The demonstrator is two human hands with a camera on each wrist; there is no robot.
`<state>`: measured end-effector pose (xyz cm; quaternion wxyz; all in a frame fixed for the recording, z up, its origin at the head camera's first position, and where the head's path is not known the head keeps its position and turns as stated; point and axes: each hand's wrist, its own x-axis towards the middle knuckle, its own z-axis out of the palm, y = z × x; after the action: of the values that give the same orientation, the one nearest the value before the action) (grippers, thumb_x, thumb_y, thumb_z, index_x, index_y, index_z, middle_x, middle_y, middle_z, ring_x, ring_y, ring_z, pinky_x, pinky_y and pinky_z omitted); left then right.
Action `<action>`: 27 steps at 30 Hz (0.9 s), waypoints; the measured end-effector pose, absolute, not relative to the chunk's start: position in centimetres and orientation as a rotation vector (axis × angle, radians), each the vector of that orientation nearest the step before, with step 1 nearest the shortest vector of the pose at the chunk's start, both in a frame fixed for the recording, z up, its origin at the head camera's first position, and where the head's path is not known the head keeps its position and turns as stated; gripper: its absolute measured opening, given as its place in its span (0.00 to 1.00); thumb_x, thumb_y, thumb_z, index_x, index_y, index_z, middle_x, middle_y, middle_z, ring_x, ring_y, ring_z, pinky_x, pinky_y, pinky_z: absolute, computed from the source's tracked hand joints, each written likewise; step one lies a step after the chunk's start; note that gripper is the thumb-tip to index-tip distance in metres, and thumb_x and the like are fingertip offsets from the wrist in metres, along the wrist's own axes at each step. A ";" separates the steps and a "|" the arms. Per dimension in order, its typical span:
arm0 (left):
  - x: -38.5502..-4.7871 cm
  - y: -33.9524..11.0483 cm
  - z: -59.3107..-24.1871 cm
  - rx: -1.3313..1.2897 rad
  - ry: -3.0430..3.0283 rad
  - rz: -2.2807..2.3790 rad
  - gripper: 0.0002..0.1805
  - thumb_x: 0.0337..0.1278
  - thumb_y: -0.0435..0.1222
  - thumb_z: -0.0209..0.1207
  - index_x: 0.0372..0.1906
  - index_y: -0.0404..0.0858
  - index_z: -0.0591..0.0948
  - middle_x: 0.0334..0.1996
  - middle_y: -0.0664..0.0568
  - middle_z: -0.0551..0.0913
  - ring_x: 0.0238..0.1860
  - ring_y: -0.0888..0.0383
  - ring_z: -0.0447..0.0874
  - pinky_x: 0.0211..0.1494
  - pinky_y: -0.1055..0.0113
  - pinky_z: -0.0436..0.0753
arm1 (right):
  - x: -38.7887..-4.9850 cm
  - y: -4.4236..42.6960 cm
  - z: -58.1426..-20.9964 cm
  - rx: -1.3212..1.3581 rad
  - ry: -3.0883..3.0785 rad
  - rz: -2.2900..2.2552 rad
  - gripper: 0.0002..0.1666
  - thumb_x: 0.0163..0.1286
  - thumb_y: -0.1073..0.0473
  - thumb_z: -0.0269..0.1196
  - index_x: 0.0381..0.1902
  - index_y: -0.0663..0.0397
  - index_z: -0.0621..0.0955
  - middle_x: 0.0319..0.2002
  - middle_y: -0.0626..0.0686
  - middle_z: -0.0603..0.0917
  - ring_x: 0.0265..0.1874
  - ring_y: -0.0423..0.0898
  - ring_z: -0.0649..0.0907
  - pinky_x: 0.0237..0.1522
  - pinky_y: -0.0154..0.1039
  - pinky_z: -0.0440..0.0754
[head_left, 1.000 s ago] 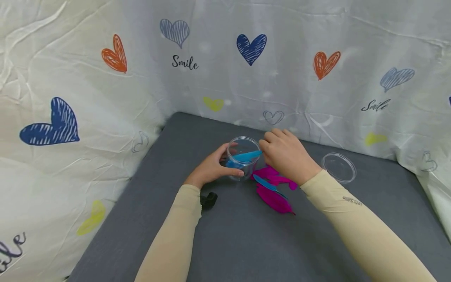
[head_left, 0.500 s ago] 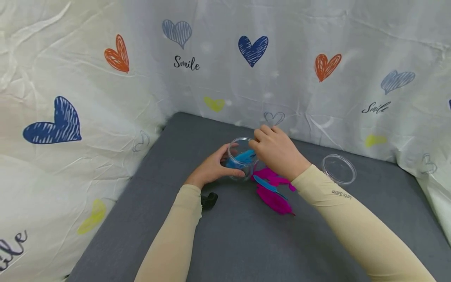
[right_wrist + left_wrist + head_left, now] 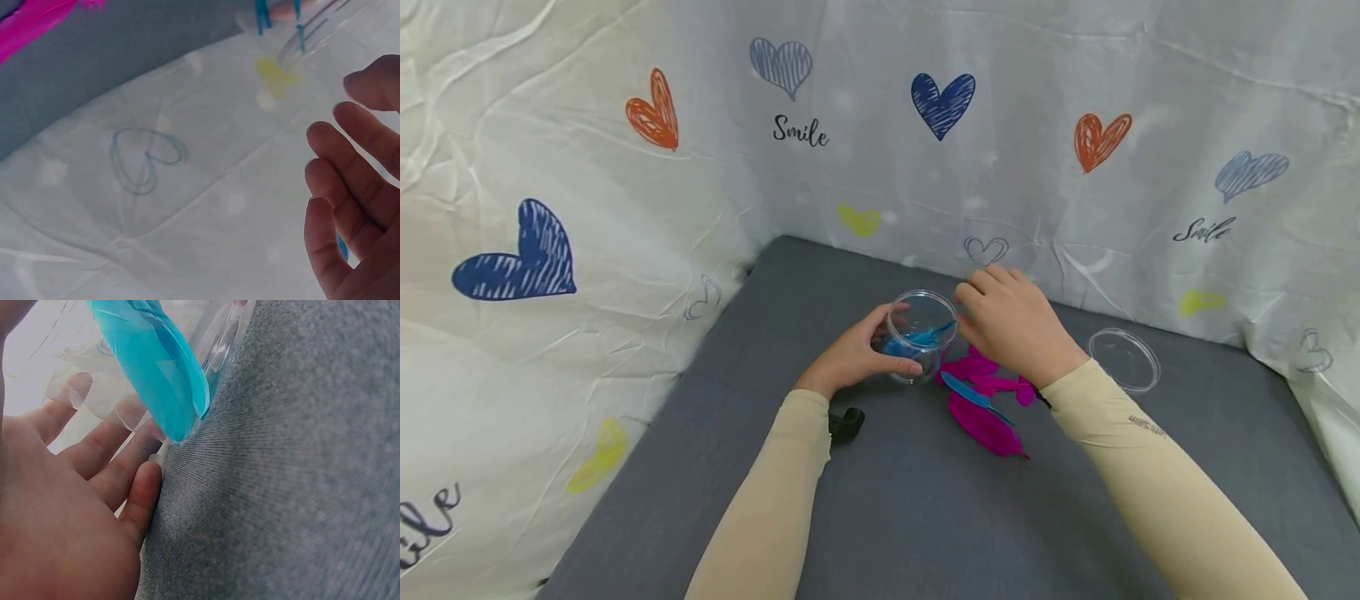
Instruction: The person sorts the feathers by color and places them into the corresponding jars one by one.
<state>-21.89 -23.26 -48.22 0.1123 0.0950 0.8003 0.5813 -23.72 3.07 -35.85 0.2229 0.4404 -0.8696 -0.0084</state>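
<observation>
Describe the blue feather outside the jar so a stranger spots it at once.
On the gray table, find the clear jar in the left hand. Just right of the jar lie pink feathers. The blue feather lies among them, the only blue one in that pile.

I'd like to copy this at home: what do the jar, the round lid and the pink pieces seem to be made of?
Jar: clear, glossy, likely plastic, possibly glass; the blue pieces show through.
Round lid: probably clear, glossy plastic; its rim glints.
Pink pieces: matte-looking, probably feathers, by their tapered outline; real or synthetic unclear.
</observation>
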 end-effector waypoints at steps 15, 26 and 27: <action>-22.2 -22.8 -48.3 0.244 2.392 1.656 0.57 0.45 0.61 0.83 0.81 0.70 0.64 0.76 0.60 0.72 0.79 0.51 0.70 0.79 0.40 0.74 | -22.1 8.9 -40.7 1.049 -2.553 0.134 0.05 0.66 0.66 0.70 0.31 0.53 0.85 0.27 0.49 0.84 0.28 0.48 0.77 0.32 0.42 0.75; -22.1 -23.2 -48.4 0.229 2.405 1.637 0.57 0.45 0.63 0.82 0.81 0.69 0.64 0.77 0.61 0.72 0.80 0.50 0.69 0.80 0.40 0.73 | -19.4 11.0 -45.4 0.886 -2.795 0.347 0.07 0.63 0.63 0.75 0.29 0.48 0.86 0.26 0.43 0.82 0.30 0.41 0.78 0.32 0.38 0.82; -22.1 -23.2 -48.4 0.231 2.408 1.636 0.58 0.45 0.63 0.82 0.82 0.68 0.64 0.77 0.61 0.72 0.80 0.49 0.69 0.81 0.40 0.72 | -19.3 11.1 -45.7 0.873 -2.809 0.354 0.07 0.63 0.62 0.75 0.29 0.48 0.86 0.26 0.43 0.82 0.31 0.41 0.79 0.33 0.38 0.82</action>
<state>-22.14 -23.17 -48.41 0.1102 0.0785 0.8195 0.5568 -19.26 11.09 -45.68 0.0895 0.2934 -0.9443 0.1191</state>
